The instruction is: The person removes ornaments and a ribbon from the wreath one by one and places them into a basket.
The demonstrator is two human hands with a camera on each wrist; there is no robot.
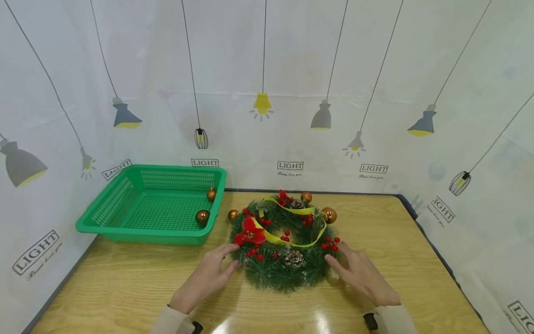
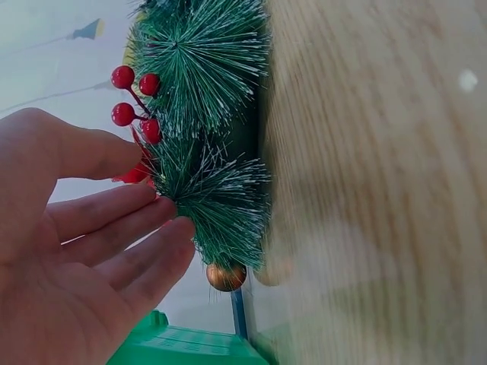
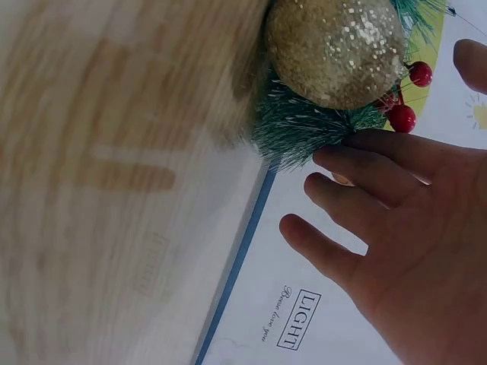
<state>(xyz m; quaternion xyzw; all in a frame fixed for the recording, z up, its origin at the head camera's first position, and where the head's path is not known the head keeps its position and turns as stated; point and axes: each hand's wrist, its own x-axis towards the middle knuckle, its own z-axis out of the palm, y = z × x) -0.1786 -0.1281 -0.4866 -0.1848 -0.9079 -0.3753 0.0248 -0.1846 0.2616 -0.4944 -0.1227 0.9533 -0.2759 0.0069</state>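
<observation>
A green Christmas wreath [image 1: 267, 274] lies on the wooden table. It carries a red poinsettia [image 1: 251, 231], red berries [image 1: 330, 243], a pinecone [image 1: 294, 257] and a loose yellow ribbon [image 1: 315, 242]. At its left side, my left hand [image 1: 207, 277] has its fingertips against the needles near the poinsettia, thumb spread from the fingers. On the opposite side, the extended fingers of my right hand [image 1: 362, 274] reach the needles beside the berries. A glittery gold ball [image 3: 335, 49] hangs at the wreath's edge in the right wrist view.
A green plastic basket [image 1: 167, 235] stands at the back left, holding two copper-coloured balls [image 1: 202, 217]. More shiny balls [image 1: 329, 215] sit around the wreath's far edge. Behind the table [image 1: 409, 278] is a white curtain [image 1: 233, 60] printed with lamps.
</observation>
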